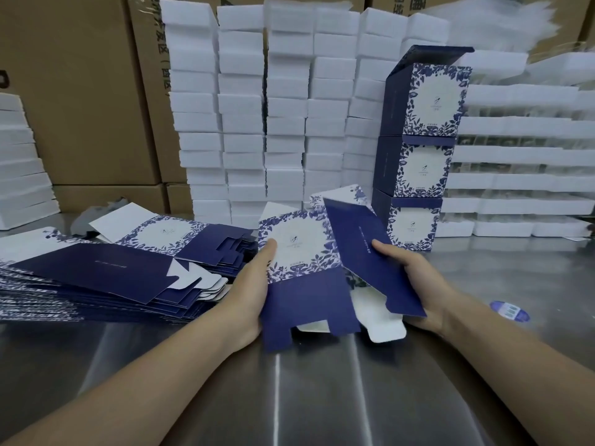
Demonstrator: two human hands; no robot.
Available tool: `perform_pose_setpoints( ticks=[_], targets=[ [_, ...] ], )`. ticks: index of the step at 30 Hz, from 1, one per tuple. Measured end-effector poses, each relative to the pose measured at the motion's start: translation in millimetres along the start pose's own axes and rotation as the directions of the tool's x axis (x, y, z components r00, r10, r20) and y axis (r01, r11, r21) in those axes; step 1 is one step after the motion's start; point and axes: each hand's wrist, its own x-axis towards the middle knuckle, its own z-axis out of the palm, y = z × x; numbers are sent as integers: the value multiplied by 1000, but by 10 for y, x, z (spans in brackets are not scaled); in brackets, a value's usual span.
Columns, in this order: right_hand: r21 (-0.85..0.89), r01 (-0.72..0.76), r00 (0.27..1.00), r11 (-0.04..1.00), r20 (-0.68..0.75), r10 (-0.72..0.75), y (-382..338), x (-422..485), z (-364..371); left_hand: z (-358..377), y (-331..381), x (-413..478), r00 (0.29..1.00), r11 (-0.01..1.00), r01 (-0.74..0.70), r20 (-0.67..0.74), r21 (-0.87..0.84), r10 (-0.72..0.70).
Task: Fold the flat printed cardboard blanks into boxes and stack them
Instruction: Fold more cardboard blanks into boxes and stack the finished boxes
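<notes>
Seen from the head camera, the half-opened navy and white floral-printed cardboard blank (299,249) is held just above the bare steel table (322,397), between the two hands. The left hand (248,284) grips its left edge, thumb laid flat on the printed face and fingers hidden behind, seemingly to steady that panel as a hinge. The right hand (415,278) pinches the plain navy side panel (354,233), thumb on top, and has it angled upward away from the face. I judge this is how the flat sleeve gets squared into a tube. The bottom flaps (309,317) hang loose toward the person, not yet tucked. The fanned pile of flat blanks (112,275) lies at the left, just beside the left hand, handy for the next pick. Three finished boxes (418,156) stand stacked at the right against a wall of white foam blocks (273,107), probably for support. Brown corrugated cartons (80,91) stand behind.
</notes>
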Motion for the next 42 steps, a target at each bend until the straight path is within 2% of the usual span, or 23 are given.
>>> perform_pose_setpoints(
  ticks=[4, 8, 15, 20, 26, 29, 31, 34, 38, 40, 42],
  targets=[
    [-44, -31, 999, 999, 13, 32, 9, 12, -16, 3, -15, 26, 999, 1000, -4, -49, 0, 4],
    [2, -99, 995, 995, 11, 99, 19, 43, -100, -116, 46, 23, 996, 996, 85, -23, -22, -86],
    [-104, -69, 995, 992, -81, 61, 66, 113, -93, -56, -61, 59, 995, 985, -85, -37, 151, 92],
    [-74, -72, 997, 995, -45, 69, 32, 68, -111, -138, 4, 51, 999, 999, -19, 45, 50, 17],
    [-92, -63, 995, 994, -78, 56, 47, 86, -42, -102, -18, 65, 998, 996, -40, 54, 76, 36],
    [-67, -41, 999, 997, -6, 41, 27, 36, 3, -103, 4, 48, 997, 1000, 26, 75, 7, -26],
    [-92, -29, 1000, 995, 2, 29, 21, 14, 41, -81, 17, 42, 994, 999, 19, 105, 36, -22],
    [-117, -21, 999, 993, 28, 24, 22, -1, 73, -50, 25, 35, 996, 997, 12, 85, 82, -20],
    [-8, -19, 1000, 1000, -18, 19, 0, 2, 25, -106, 108, -18, 994, 993, 99, 63, -70, -94],
    [20, -29, 999, 999, -33, 29, -5, -5, 16, -84, 141, -10, 991, 991, 121, 60, -60, -117],
    [22, -26, 999, 999, -43, 27, 5, 5, 36, -69, 165, 12, 996, 995, 85, 35, -52, -83]
  ],
)
